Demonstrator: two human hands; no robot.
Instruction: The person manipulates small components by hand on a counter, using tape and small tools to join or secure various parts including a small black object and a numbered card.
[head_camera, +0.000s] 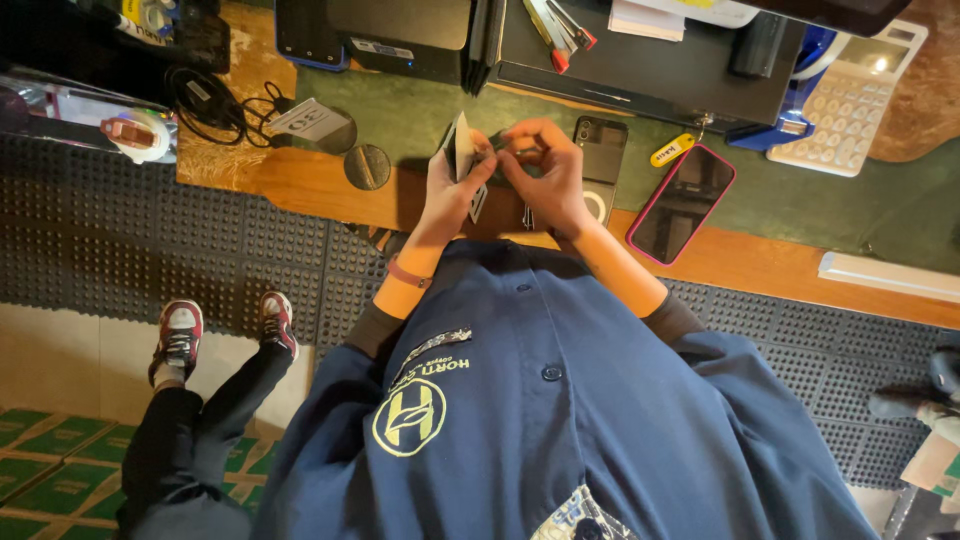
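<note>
A green-topped counter (420, 110) with a wooden edge runs above black studded floor mats (120, 240). On it lie a pink-cased phone (682, 203), a dark phone (601, 150), a white calculator (848, 100) and black cables (215, 100). Another person's sneakers (180, 335) stand on the mat. The left hand (452, 185) pinches a small stack of pale cards (462, 148) upright over the counter's edge. The right hand (550, 175), fingers curled together, touches the stack's top.

Near the top centre of the frame, the left hand (452, 185) grips a small stack of cards (462, 150), and the right hand (548, 172) pinches at them. A pink-cased phone (683, 203) lies just right.
</note>
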